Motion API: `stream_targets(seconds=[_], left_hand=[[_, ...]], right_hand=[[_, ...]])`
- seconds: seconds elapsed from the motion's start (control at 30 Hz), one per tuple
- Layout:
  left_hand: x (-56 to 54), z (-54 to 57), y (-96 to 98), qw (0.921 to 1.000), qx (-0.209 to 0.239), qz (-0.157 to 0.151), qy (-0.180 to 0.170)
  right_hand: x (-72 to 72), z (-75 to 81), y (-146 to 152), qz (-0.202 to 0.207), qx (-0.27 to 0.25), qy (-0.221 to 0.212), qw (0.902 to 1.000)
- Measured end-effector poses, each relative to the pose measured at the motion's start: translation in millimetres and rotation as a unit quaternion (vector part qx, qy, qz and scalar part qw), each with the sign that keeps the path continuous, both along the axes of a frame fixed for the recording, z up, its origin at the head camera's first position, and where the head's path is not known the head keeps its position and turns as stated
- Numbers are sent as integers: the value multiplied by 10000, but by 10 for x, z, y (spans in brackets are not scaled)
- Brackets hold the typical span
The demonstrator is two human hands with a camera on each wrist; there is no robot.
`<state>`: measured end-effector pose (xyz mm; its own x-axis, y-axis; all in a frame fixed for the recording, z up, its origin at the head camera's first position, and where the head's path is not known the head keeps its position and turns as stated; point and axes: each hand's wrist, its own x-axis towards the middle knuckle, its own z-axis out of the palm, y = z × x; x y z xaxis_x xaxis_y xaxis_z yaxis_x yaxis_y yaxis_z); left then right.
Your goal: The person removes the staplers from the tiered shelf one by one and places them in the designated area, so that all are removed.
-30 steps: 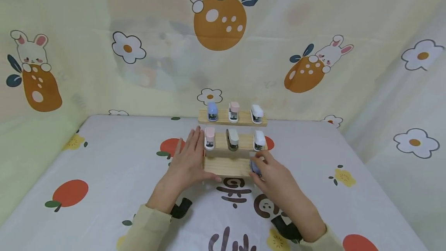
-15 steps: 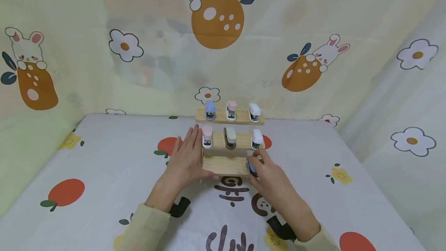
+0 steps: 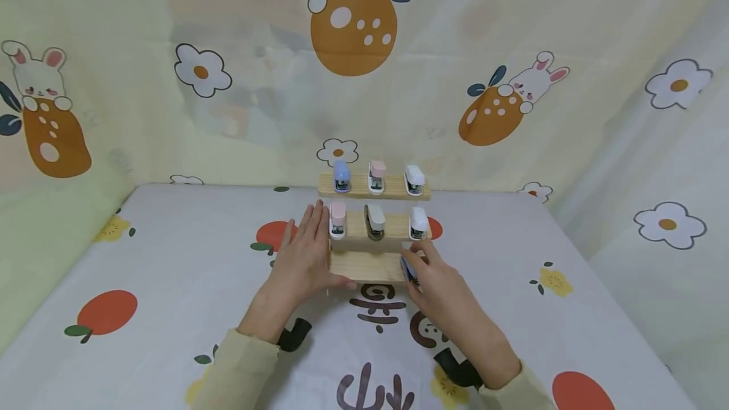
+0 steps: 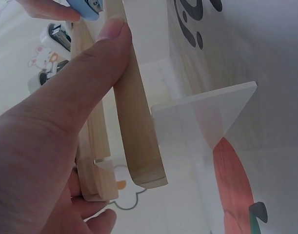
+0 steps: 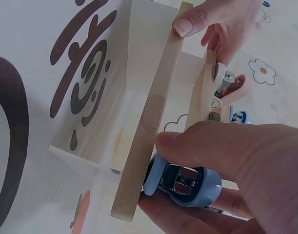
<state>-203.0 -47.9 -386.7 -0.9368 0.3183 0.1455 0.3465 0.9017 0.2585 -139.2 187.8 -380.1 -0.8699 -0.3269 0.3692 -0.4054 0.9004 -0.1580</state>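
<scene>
A stepped wooden rack with white side plates stands mid-table. My right hand (image 3: 441, 283) pinches a light blue mini stapler (image 5: 161, 180) between thumb and fingers, at the right end of the lowest shelf (image 3: 364, 266). In the right wrist view the stapler's base touches that shelf's board. My left hand (image 3: 299, 264) rests along the rack's left side with straight fingers, its thumb on the front edge of the lowest shelf. The middle shelf bears a pink stapler (image 3: 338, 219), a grey-white one (image 3: 375, 221) and a white one (image 3: 418, 223).
On the back shelf (image 3: 359, 185) stand a blue stapler (image 3: 342, 176), a pink stapler (image 3: 376, 176) and a white stapler (image 3: 414, 180). Behind the rack hangs a patterned curtain (image 3: 256, 125). A printed cloth (image 3: 188, 258) covers the table.
The head view has shifted slightly. Both hands keep their places on the rack, and the blue stapler in my right hand has turned a little.
</scene>
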Motion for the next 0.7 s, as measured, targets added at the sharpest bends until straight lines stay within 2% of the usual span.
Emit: stream_targets(seconds=[0.7], left_hand=[[8,12,5,10000,1,-49,47]], right_hand=[[5,12,33,261,-84,-142,9995]])
